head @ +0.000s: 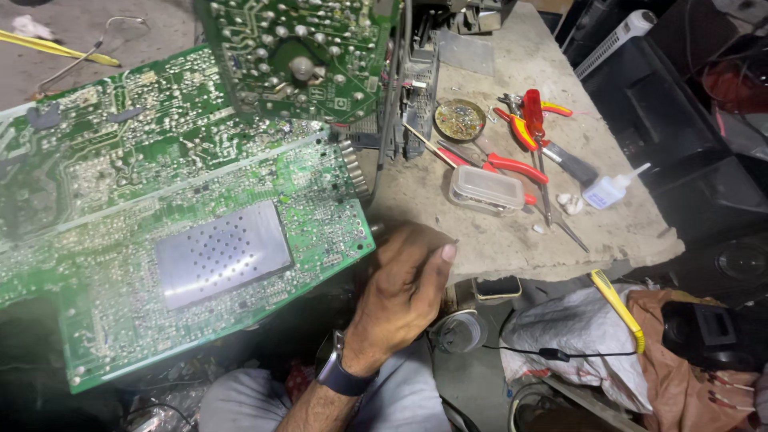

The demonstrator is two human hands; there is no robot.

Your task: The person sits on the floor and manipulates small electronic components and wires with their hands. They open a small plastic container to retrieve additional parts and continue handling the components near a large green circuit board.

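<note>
Cluttered worktop [512, 232] is sitting under everything. One hand [404, 288], side unclear, is curling loosely at the big green circuit board's [184, 240] 4 o'clock corner, seemingly propping it tilted solder-side up. Red pliers [504, 164] and a clear box [486, 188] are waiting at 2 o'clock within reach.

Worn grey bench [512, 232] with red pliers [512, 166], clear box [486, 189], glue bottle [610, 189]

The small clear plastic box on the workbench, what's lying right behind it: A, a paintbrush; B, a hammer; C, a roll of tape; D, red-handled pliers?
D: red-handled pliers lie just behind the clear plastic box, on the workbench.
</note>
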